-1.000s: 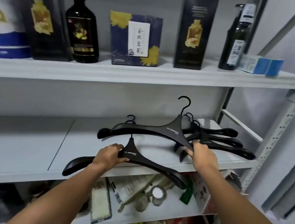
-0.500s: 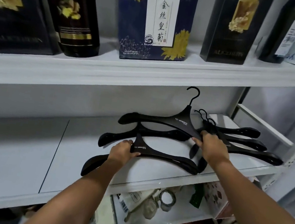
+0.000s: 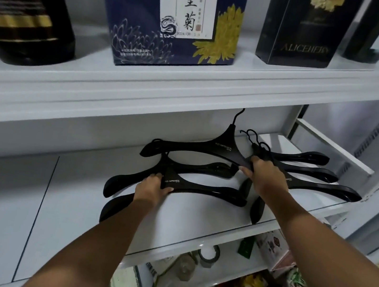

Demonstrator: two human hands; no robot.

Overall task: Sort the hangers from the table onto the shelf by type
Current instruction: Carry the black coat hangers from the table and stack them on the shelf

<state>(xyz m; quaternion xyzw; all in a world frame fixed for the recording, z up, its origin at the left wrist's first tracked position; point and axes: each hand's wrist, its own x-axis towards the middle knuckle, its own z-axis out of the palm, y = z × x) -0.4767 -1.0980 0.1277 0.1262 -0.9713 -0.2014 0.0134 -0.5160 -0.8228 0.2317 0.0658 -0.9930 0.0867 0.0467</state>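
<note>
Head view, the only one. All hangers in sight are on or over the middle shelf (image 3: 61, 197), towards its right.

Left hand (image 3: 151, 188): grip closed on the front hanger (image 3: 200, 190) at its neck. It sits low at the shelf front; I can't tell if it's resting or just above.

Right hand (image 3: 265, 178): grip wrapped round the right arm of the rear hanger (image 3: 222, 149), whose hook points up towards the upper shelf edge. A third hanger (image 3: 204, 168) lies between those two.

Hanger stack (image 3: 311, 175) of three is at the far right, overlapping, hooks bunched just beside the right hand.

All look like the same black wide-shoulder type, so this reads as one type's group being filled.

Progress: well underway, with at least four placed and two in hand needing to be set down. The bench isn't in frame, so the remaining count is unknown.
</note>
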